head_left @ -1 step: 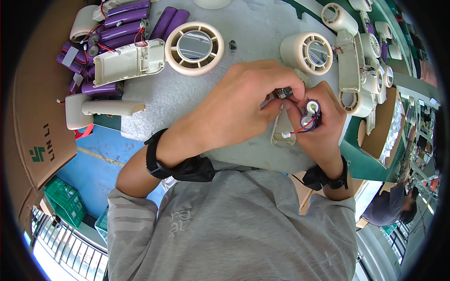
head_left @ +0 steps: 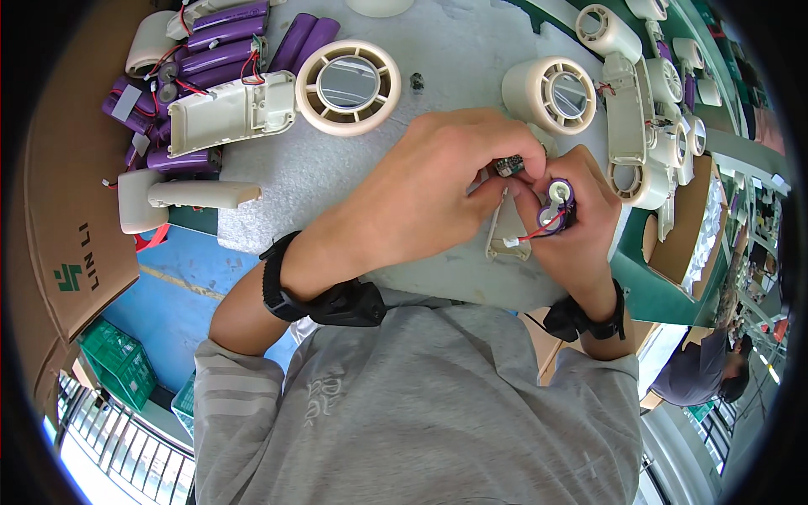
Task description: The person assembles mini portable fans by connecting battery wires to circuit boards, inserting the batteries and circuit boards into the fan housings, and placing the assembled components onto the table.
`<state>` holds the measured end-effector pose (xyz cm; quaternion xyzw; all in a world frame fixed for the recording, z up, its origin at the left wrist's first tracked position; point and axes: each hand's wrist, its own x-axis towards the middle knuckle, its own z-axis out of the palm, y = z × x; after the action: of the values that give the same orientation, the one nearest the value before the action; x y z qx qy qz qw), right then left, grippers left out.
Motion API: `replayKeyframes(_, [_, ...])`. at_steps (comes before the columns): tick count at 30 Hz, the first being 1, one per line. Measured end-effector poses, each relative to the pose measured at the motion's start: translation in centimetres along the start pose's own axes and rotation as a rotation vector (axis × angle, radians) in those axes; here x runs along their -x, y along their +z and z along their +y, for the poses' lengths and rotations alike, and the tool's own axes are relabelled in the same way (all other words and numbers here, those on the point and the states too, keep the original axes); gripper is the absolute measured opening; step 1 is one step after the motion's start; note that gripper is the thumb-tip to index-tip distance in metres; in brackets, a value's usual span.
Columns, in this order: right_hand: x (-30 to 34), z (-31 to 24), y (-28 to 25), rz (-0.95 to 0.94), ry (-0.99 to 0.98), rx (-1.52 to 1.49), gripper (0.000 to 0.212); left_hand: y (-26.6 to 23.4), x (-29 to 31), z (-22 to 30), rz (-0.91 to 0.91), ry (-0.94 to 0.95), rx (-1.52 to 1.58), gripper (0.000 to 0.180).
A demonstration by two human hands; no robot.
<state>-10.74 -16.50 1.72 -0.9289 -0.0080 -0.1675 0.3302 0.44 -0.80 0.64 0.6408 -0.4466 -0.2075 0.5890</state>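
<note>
My left hand reaches across to the right, its thumb and forefinger closed on a small dark circuit board. My right hand is wrapped round a purple battery pack, whose two round cell ends face up. A red wire runs from the pack to a white plug. The fingertips of both hands meet at the board, and part of the pack is hidden by the right fingers. Under them, on the bench, lies a cream plastic handle shell. A cream fan head stands just beyond the hands.
Another fan head with an open handle lies at left, beside heaped purple battery packs. Several fan bodies line the bench's right side. A cardboard box stands at right, a large carton at far left. Someone sits at far right.
</note>
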Motion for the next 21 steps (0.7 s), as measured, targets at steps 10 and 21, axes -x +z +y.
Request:
replayKeyframes(10, [0.3, 0.7, -1.0, 0.181, 0.134, -0.426, 0.021, -0.6, 0.0, 0.5, -0.073, -0.228, 0.136, 0.023])
replayKeyframes(21, [-0.3, 1.3, -1.4, 0.060, -0.013, -0.288, 0.013, -1.1, 0.0, 0.9, -0.106, -0.357, 0.268, 0.016])
